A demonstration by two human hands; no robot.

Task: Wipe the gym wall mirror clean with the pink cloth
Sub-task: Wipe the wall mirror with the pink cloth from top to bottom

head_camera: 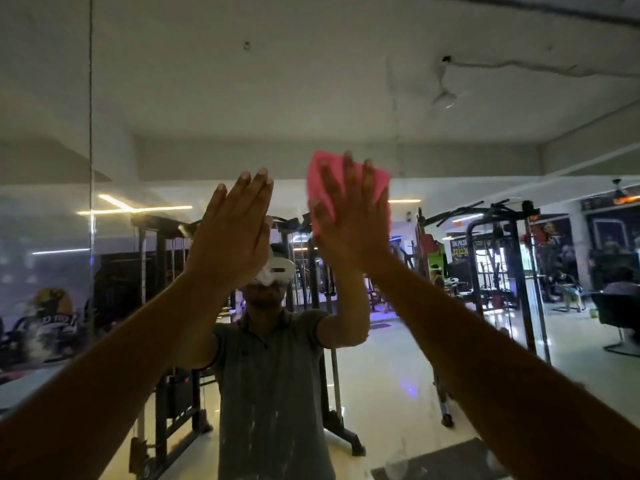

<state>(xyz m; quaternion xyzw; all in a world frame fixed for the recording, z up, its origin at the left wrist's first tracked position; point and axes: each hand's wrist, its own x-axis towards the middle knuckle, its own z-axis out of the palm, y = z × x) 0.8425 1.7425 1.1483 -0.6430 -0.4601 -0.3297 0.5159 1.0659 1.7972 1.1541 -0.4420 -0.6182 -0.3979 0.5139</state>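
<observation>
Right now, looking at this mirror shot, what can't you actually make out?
- Pink cloth, head view: the right hand pressed flat on it hides its middle.
- Mirror: its edges run past the frame; smears are hard to tell in the dim light.
- Left hand: whether the palm touches the glass cannot be told.
- Posters reflected at the far right: print too small and blurred to read.

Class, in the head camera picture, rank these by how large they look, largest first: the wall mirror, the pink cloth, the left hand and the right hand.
1. Wall mirror, filling nearly the whole view.
2. Left hand and right hand: alike, unranked.
3. Pink cloth, though the right hand pressing it hides much of it.
</observation>
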